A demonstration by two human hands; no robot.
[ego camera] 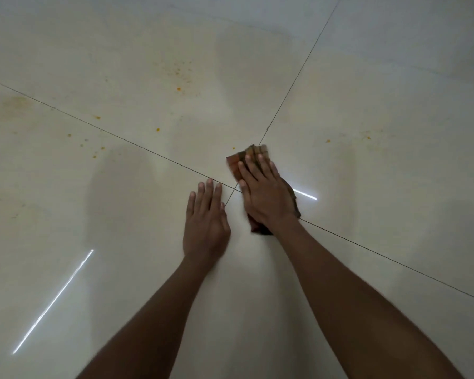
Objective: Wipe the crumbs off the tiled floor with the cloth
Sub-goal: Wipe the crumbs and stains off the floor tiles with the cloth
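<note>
Across the whole view runs the tiled floor point(137, 269), pale and glossy, its thin dark grout lines crossing just beside the two hands. On the tile below and left of that crossing, the left hand point(206, 225) lies palm down, fingers straight and close together, pressing flat on the bare tile and holding nothing. Just beside it, to the right, the right hand point(263, 195) lies flat on the cloth point(253, 154), fingers straight and slightly spread, pressing it to the floor rather than curling round it. That cloth, brown with orange checks, sits over the grout crossing; its long axis runs from near the wrist away toward the upper left, and its far end shows past the fingertips. Smallest of all, orange crumbs point(179, 89) are scattered over the far tile and the left tile, with a few more well to the right and one just beyond the cloth's far edge.
</note>
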